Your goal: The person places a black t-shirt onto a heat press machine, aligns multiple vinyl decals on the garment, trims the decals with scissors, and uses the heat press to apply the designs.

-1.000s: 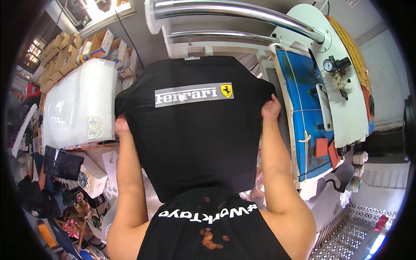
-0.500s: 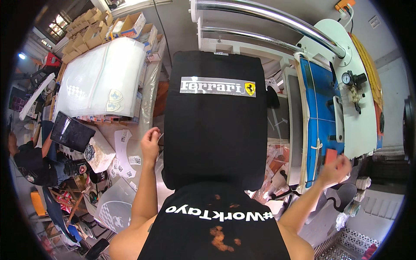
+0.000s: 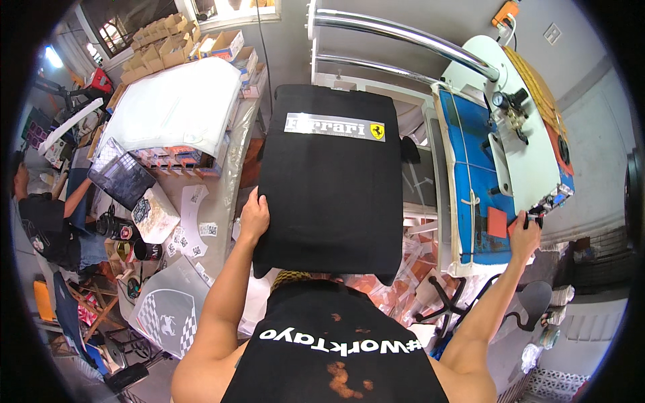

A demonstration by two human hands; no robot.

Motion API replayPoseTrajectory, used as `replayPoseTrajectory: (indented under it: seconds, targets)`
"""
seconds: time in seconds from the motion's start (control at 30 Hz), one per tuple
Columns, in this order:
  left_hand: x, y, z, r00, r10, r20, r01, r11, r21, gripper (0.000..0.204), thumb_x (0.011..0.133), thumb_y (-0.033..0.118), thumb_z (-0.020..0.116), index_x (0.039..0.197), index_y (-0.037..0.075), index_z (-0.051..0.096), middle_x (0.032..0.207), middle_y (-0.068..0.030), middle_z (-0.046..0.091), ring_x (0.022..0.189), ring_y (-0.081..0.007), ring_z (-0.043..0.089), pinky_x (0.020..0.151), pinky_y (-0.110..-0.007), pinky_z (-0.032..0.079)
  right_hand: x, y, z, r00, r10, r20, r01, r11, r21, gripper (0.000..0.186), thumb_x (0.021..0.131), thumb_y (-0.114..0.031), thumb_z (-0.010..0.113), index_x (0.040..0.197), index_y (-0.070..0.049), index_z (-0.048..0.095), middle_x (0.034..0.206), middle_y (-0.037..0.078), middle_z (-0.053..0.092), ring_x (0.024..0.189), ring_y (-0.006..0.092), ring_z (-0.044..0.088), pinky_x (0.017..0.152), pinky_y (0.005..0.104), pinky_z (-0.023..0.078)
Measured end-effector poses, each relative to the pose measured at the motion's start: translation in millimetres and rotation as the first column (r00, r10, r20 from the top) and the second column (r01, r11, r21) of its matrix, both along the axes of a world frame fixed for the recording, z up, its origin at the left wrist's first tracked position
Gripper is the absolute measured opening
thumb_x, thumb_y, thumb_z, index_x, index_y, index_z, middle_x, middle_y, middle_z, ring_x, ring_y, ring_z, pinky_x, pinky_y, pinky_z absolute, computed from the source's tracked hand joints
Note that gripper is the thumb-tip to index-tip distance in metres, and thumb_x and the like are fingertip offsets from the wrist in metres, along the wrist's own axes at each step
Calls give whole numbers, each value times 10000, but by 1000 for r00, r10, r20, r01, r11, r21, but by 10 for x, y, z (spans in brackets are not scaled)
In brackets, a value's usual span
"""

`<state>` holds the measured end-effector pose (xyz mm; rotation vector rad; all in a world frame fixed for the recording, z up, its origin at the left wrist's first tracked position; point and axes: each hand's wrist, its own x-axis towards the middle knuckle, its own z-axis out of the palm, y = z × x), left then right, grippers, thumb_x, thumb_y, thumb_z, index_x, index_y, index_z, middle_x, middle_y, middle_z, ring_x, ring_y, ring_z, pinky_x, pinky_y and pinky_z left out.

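A black shirt [image 3: 329, 181] lies stretched over the padded lower plate of a heat press in front of me. Near its far end sits a clear transfer film [image 3: 336, 127] with white lettering and a small yellow shield. My left hand [image 3: 254, 213] is closed at the left edge of the shirt, its fingers curled against the cloth. To the right, my right hand [image 3: 526, 234] is closed around a black handle [image 3: 535, 219] at the near end of the press's white arm [image 3: 527, 168]. Its fingers partly hide that handle.
The blue upper plate [image 3: 474, 188] is swung to the right, with chrome rails [image 3: 410, 37] behind. White sheets [image 3: 171, 107] lie on boxes at the left, near a dark tablet [image 3: 121, 173]. Film scraps [image 3: 383, 245] litter the floor. Another person [image 3: 47, 225] is at far left.
My left hand has come to the shirt's left edge and closed there. My right hand has reached the black handle and taken hold. The whole view has shifted slightly.
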<state>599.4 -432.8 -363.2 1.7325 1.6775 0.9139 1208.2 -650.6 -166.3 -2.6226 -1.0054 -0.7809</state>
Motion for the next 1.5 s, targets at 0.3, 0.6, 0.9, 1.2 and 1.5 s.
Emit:
replayPoseTrajectory:
  seconds: [0.3, 0.6, 0.9, 1.2, 1.5]
  targets:
    - [-171, 121, -298, 853, -33, 522, 140, 976, -166, 456, 1026, 322, 425, 1372, 35, 501, 1304, -189, 600, 1150, -334, 607, 991, -397, 449, -1244, 250, -30, 991, 116, -62, -110, 990, 84, 403, 925, -449, 601, 983, -58, 683, 1027, 140, 646, 1120, 365, 532, 899, 631, 366]
    - [-822, -827, -1221, 627, 512, 587, -131, 812, -569, 303, 978, 333, 485, 1026, 76, 636, 930, -23, 644, 702, -109, 575, 579, -258, 418, -2381, 450, 180, 879, 446, 170, -478, 813, 333, 1033, 580, -385, 925, 1459, -164, 429, 1545, 220, 230, 1282, 398, 426, 1045, 533, 348]
    - [-737, -2251, -2080, 929, -13, 371, 283, 672, -685, 189, 886, 135, 504, 937, 42, 661, 985, -132, 696, 872, -286, 677, 746, -396, 530, -3361, 936, 179, 719, 681, 141, -683, 654, 326, 1110, 548, -418, 903, 1472, -117, 368, 1514, 377, 137, 1380, 560, 236, 1080, 627, 304]
    - [-895, -3246, -2391, 932, -357, -59, 198, 641, -742, 249, 823, 150, 602, 994, -4, 697, 892, -175, 718, 818, -305, 699, 725, -391, 553, -4026, 1153, 142, 687, 697, 206, -720, 614, 323, 1059, 543, -481, 864, 1439, -119, 428, 1457, 391, 215, 1259, 609, 314, 1012, 679, 323]
    - [-622, -5442, -2910, 890, 31, -454, -372, 624, -687, 200, 792, 219, 641, 814, 45, 736, 888, -189, 707, 867, -348, 694, 747, -474, 546, -4028, 1096, 71, 677, 650, 345, -732, 549, 403, 949, 615, -709, 784, 1391, -220, 539, 1462, 374, 288, 1245, 570, 389, 966, 662, 377]
